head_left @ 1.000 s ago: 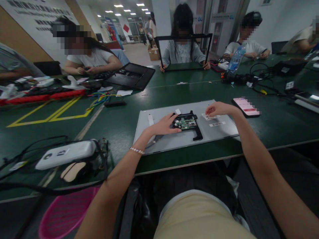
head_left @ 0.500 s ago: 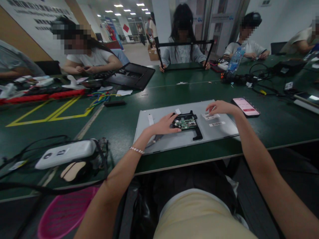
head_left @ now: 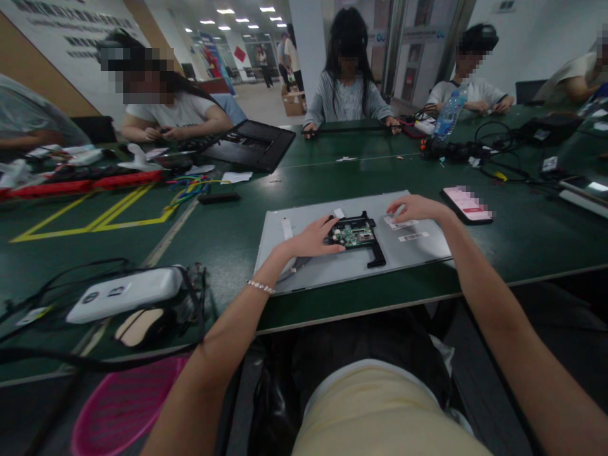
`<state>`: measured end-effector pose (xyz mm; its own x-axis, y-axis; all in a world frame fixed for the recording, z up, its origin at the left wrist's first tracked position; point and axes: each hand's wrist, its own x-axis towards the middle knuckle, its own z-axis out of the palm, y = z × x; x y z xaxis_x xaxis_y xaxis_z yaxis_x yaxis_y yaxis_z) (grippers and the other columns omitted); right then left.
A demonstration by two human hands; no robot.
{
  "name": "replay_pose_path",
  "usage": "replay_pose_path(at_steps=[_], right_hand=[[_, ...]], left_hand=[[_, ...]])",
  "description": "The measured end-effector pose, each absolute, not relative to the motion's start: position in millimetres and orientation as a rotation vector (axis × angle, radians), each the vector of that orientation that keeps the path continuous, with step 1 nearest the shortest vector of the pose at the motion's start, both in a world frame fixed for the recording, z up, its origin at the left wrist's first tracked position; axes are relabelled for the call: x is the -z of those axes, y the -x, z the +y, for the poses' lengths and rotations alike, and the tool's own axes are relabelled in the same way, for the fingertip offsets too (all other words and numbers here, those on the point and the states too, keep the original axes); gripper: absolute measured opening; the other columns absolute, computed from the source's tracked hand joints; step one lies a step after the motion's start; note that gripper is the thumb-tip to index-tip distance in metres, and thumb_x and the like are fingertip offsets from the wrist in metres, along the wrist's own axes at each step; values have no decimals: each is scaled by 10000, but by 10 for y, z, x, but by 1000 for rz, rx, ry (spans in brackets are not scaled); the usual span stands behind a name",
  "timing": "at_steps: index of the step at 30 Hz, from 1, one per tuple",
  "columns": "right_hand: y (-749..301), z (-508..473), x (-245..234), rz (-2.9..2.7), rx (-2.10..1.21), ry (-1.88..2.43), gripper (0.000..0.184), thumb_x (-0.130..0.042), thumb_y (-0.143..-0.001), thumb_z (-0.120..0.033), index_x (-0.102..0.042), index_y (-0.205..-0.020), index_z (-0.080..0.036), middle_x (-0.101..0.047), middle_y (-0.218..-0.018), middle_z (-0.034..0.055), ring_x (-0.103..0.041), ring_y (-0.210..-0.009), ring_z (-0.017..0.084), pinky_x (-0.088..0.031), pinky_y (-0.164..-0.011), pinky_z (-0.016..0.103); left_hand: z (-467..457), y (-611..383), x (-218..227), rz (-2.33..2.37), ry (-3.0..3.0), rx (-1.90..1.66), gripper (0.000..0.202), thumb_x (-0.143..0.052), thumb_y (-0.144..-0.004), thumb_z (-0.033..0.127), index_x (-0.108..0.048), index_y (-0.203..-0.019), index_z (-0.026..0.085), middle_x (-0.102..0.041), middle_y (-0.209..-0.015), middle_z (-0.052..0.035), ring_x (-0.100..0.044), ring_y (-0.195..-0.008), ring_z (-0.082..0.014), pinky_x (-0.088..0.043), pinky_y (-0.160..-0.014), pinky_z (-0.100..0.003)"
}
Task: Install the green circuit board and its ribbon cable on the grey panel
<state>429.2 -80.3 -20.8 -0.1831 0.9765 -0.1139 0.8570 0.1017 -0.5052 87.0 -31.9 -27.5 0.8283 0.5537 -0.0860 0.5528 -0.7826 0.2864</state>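
A thin grey panel [head_left: 313,273], maybe a display panel, lies flat near the table's front edge. On it sits a black plastic bracket [head_left: 378,254] holding a green circuit board [head_left: 354,237]. My left hand [head_left: 313,238] rests over the bracket's left end, thumb and fingers spread apart along its near and far sides. Above the panel's right part, my right hand [head_left: 411,209] has its fingers bent and drawn together, close to the white labels [head_left: 413,237]. Whatever is between those fingertips is too small to make out. A cable [head_left: 297,265] runs beneath my left wrist.
Right of the panel lies a phone [head_left: 468,204]. To the left are a white device [head_left: 126,292], a mouse [head_left: 142,327] and cables. Across the table a person holds a black frame [head_left: 351,130]. A pink basket [head_left: 126,405] stands below the table edge.
My right hand has shifted slightly left over the panel. My left hand stays where it was. The person opposite has lowered the black frame towards the table.
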Motion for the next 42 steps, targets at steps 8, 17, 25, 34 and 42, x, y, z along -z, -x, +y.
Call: replay_pose_path(at_steps=[8, 17, 25, 34, 42], right_hand=[[-4186, -800, 217, -2112, -742, 1820, 212, -646, -690, -256, -715, -875, -180, -716, -872, 33, -651, -808, 188, -478, -712, 264], [-4225, -785, 220, -2030, -785, 1823, 305, -642, -713, -211, -693, -1013, -180, -726, -842, 37, -660, -746, 173, -489, -698, 262], [-4245, -738, 258, -1825, -796, 1807, 223, -593, -766, -224, -726, -931, -153, -714, -856, 70, -637, -727, 165, -492, -606, 247], [-4146, -788, 221, -1776, -1013, 1747, 183, -668, -745, -276, -680, -888, -161, -710, -867, 71, -654, -743, 158, -496, -605, 234], [-3942, -825, 191, -1836, -1105, 1717, 203, -663, -749, -317, -662, -884, -166, -703, -808, 63, -630, -694, 146, -471, -580, 228]], left_hand=[[-320, -870, 267, 826, -2715, -23, 952, -451, -797, 704, -112, -1501, 160, -171, -1546, -177, -189, -1414, -336, -207, -1132, -451], [-306, -862, 294, 793, -2705, -71, 957, -472, -798, 691, -95, -1503, 165, -138, -1555, -173, -167, -1421, -336, -199, -1138, -460], [-264, -862, 319, 762, -2717, -137, 919, -457, -815, 681, -137, -1494, 152, -197, -1538, -168, -233, -1397, -326, -222, -1131, -437], [-241, -849, 339, 779, -2750, -170, 920, -476, -794, 688, -167, -1483, 161, -267, -1503, -169, -284, -1366, -326, -245, -1110, -439], [-551, -996, 225, 773, -2927, -314, 882, -531, -811, 624, -144, -1488, 213, -118, -1558, -146, -110, -1425, -341, -117, -1139, -510]])
